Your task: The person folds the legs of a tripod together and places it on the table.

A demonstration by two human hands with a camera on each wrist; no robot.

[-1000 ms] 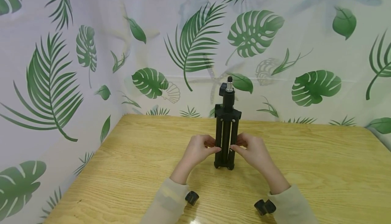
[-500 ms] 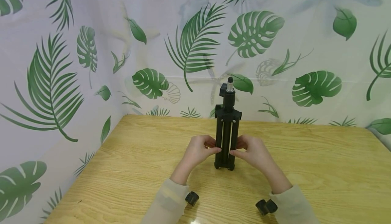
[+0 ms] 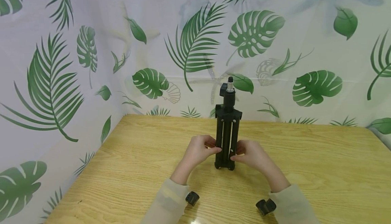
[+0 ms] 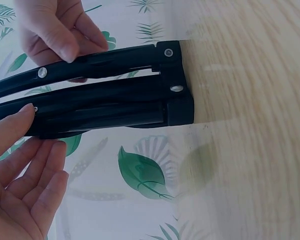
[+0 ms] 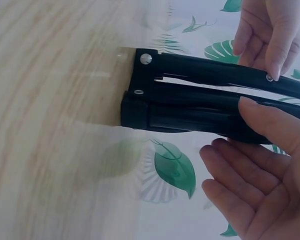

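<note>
I see the tripod point(image 3: 226, 139) upright mid-tabletop point(image 3: 305, 169), legs folded. My left hand point(image 3: 198, 150) and right hand point(image 3: 252, 153) pinch its outer legs; spreading looks barely begun.

The tripod point(image 3: 226, 139) looks like matt black metal or plastic on the legs (hard to say which from here), smooth, with small shiny silver rivets dotted along them. Its feet end in black caps with a slightly softer sheen. The stud on top point(image 3: 230, 83) is bare bright metal. The table point(image 3: 305, 163) is light wood or wood-look laminate with clear grain and a glossy coat that throws reflections near the front edge. The backdrop point(image 3: 91, 64) looks like thin smooth plastic sheeting or cloth printed with green leaves, slightly sheeny and creased. The sleeves point(image 3: 166, 200) are pale, soft, matt knit.
</note>
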